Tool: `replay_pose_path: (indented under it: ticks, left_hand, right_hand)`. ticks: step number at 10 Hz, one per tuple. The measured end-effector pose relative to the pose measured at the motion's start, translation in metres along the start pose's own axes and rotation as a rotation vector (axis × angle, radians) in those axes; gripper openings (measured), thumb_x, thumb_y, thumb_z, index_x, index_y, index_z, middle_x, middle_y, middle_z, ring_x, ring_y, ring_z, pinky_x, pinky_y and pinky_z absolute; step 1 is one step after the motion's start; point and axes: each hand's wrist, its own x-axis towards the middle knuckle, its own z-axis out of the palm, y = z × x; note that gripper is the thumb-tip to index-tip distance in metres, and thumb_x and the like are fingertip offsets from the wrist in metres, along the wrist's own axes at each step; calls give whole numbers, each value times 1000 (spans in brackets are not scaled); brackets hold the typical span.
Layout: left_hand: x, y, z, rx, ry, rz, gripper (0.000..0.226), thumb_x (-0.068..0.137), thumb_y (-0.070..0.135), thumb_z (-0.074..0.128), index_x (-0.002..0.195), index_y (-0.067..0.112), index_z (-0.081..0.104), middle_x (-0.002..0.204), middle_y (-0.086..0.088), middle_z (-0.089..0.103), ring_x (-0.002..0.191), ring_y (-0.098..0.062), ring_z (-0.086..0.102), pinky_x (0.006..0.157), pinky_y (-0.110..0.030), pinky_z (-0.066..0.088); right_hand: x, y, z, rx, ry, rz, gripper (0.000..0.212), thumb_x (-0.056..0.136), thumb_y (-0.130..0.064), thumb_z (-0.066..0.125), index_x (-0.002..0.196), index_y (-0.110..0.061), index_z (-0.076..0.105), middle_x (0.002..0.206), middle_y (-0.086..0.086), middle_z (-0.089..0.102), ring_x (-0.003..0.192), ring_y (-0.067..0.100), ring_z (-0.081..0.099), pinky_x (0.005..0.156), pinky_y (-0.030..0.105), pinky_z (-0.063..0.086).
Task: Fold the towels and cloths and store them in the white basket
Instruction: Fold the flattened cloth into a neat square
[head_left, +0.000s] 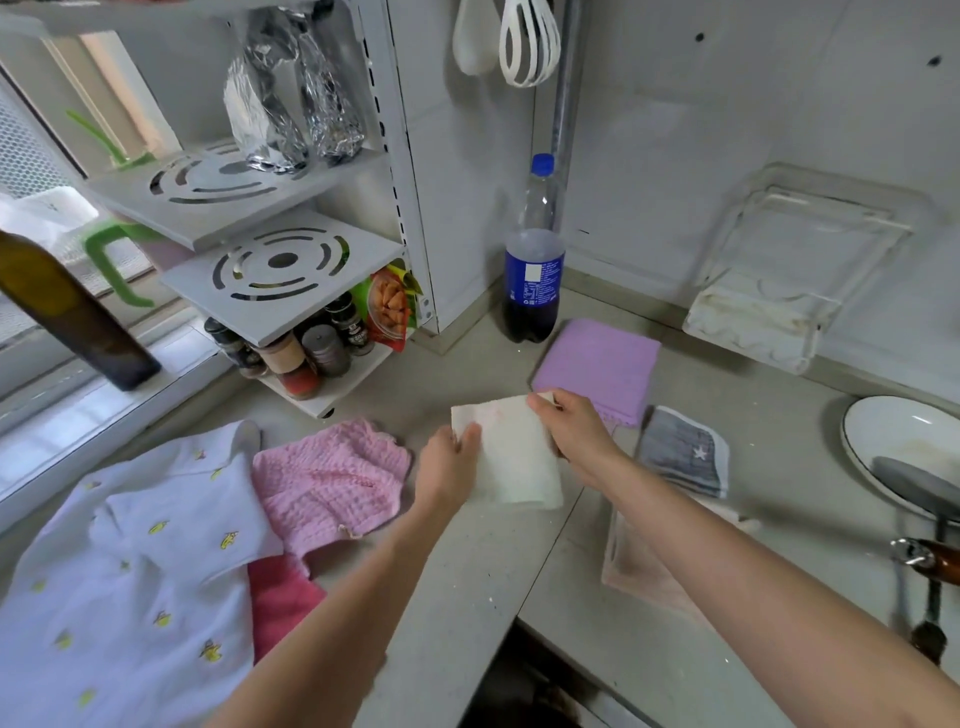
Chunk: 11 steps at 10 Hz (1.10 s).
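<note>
Item in hand: small cream-white rectangular cloth, mid-countertop, near the inner corner. Your left hand pinches its left edge; your right hand grips the far right corner. Keep both edges aligned and taut before creasing. Folded already, toward the back edge: lilac square towel, grey star-marked cloth. White basket: not in view.

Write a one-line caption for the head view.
Both hands, left and right, fold a white cloth on the counter, beside folded purple and grey cloths.
</note>
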Motion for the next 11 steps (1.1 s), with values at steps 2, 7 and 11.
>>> replay_pose_path:
  ticks: [2, 7, 11]
  left_hand:
    - [6, 8, -14, 13, -151, -308, 38, 101, 15, 40, 133, -6, 44, 137, -21, 49, 127, -31, 47, 82, -10, 41]
    - [6, 0, 1, 198, -30, -99, 40, 104, 26, 28, 118, -9, 43, 123, -29, 54, 113, -39, 52, 83, -34, 39]
    - [-6, -47, 14, 123, 33, 87, 17, 102, 21, 36, 96, 5, 38, 94, -18, 56, 91, -35, 57, 65, -26, 30]
  right_hand:
    - [-28, 18, -15, -138, -399, -127, 46, 89, -27, 65, 132, -34, 46, 128, -20, 48, 83, 1, 61, 69, 12, 48]
    - [-33, 42, -21, -817, -375, -509, 54, 92, 3, 44, 139, -22, 48, 154, -12, 23, 127, 8, 47, 96, 0, 26]
    - [-57, 94, -7, -874, -506, -431, 62, 95, -12, 35, 152, -26, 16, 153, -30, -16, 138, -4, 14, 109, 14, 17]
